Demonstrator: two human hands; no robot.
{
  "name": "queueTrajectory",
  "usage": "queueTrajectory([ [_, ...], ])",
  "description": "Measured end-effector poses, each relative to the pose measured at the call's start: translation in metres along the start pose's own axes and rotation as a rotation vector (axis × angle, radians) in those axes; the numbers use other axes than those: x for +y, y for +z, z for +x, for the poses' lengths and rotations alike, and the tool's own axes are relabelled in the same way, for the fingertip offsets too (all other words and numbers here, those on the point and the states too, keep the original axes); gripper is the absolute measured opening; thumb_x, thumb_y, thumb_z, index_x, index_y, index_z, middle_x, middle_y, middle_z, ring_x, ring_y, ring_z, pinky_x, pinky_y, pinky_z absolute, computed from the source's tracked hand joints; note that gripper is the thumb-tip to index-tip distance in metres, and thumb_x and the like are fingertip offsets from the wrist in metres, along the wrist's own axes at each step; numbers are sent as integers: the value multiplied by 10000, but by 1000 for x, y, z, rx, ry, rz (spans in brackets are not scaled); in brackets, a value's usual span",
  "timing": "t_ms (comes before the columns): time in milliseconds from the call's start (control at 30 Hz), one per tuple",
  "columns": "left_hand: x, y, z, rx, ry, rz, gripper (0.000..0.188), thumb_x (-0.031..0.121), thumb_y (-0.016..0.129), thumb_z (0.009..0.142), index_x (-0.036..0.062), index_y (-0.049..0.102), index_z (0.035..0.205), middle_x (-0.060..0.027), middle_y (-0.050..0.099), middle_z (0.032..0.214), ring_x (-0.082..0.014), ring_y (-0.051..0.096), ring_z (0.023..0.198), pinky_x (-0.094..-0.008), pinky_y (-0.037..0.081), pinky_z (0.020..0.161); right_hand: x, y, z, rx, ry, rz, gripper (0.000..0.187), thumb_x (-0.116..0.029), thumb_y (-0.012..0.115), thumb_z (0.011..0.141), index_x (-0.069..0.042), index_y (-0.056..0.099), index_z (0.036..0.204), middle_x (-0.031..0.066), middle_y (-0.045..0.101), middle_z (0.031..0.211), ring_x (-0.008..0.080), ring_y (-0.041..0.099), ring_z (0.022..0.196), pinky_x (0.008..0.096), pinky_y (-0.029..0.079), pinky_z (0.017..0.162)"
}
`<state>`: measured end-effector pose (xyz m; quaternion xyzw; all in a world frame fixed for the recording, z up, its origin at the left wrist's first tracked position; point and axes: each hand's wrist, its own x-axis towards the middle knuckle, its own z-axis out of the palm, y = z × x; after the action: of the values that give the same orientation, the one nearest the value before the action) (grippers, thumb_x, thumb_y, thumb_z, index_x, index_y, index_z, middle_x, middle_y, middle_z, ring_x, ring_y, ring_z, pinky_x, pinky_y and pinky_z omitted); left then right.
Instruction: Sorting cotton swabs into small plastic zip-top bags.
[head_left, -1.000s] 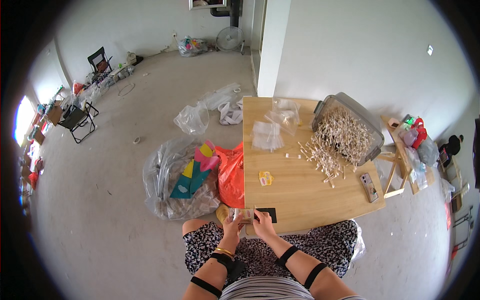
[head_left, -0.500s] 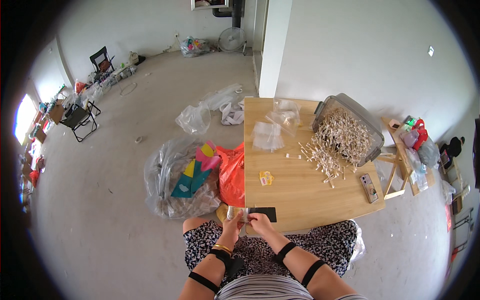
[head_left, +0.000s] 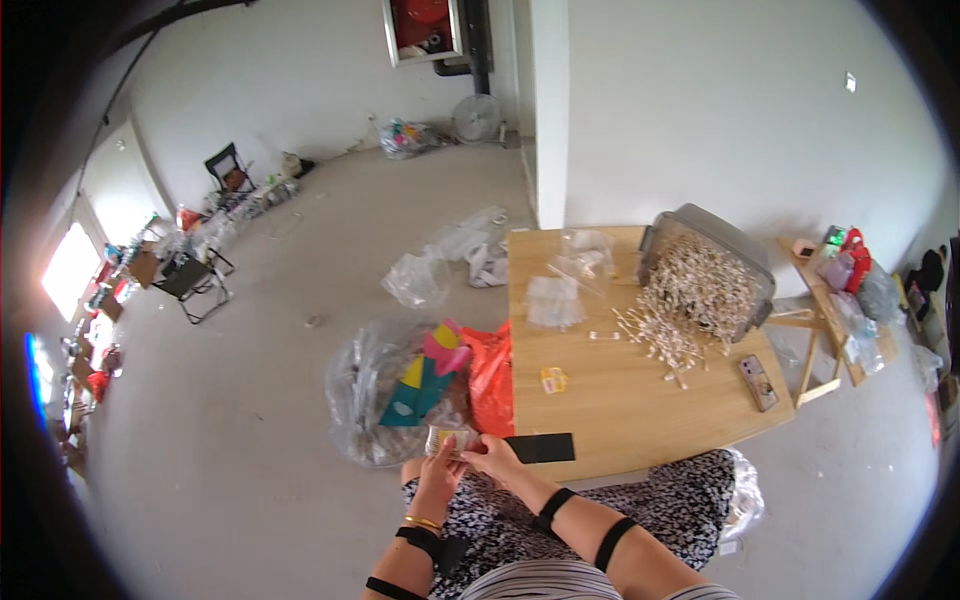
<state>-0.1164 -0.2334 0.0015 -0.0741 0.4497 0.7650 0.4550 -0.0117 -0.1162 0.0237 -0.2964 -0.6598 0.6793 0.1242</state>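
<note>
Just off the table's near left corner, my left hand (head_left: 438,474) is closed around a small clear packet (head_left: 446,437) with white and yellowish contents, which look like cotton swabs. My right hand (head_left: 490,457) pinches the packet's right end, its fingertips against the left ones. Beside that hand, a flat black strip (head_left: 545,447) lies on the table's front edge. A grey tub (head_left: 757,262) rests tipped on its side at the back of the table, and a heap of cotton swabs (head_left: 700,290) spills out of it. Clear plastic bags (head_left: 555,302) lie left of the heap.
The wooden table (head_left: 620,430) also bears small yellow cards (head_left: 553,379) and a phone (head_left: 758,383). On the floor to its left stand a red bag (head_left: 490,385) and a large clear bag (head_left: 352,400). A side bench (head_left: 850,340) with bags is at the right.
The view has tilted up and shifted, so the scene sits lower and farther right. Both hands have moved left, away from the table edge, with the packet still between them.
</note>
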Motion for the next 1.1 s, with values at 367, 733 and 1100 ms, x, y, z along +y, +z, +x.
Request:
queueTrajectory([
  [367, 42, 66, -84, -443, -64, 558, 379, 87, 665, 920, -29, 573, 1269, -107, 651, 1228, -171, 651, 1078, -332, 521, 945, -89, -85, -80, 6, -323, -96, 235, -194, 729, 889, -4, 627, 983, 83, 679, 905, 171, 663, 838, 328, 529, 775],
  [733, 28, 155, -149, -689, 411, 1035, 235, 98, 718, 901, -3, 699, 1112, -10, 719, 1018, -65, 634, 919, -252, 517, 819, -154, -113, -183, 239, -710, -519, 151, -118, 686, 871, -33, 633, 983, 109, 630, 924, 307, 630, 888, 389, 503, 792],
  [1100, 29, 189, -177, -659, 239, 1057, 321, 172, 733, 909, 1, 657, 1170, -18, 721, 1000, -66, 637, 895, -261, 518, 789, -165, -137, -207, 413, -882, -776, 103, -166, 670, 858, -92, 613, 899, 75, 623, 852, 298, 608, 850, 406, 464, 745],
])
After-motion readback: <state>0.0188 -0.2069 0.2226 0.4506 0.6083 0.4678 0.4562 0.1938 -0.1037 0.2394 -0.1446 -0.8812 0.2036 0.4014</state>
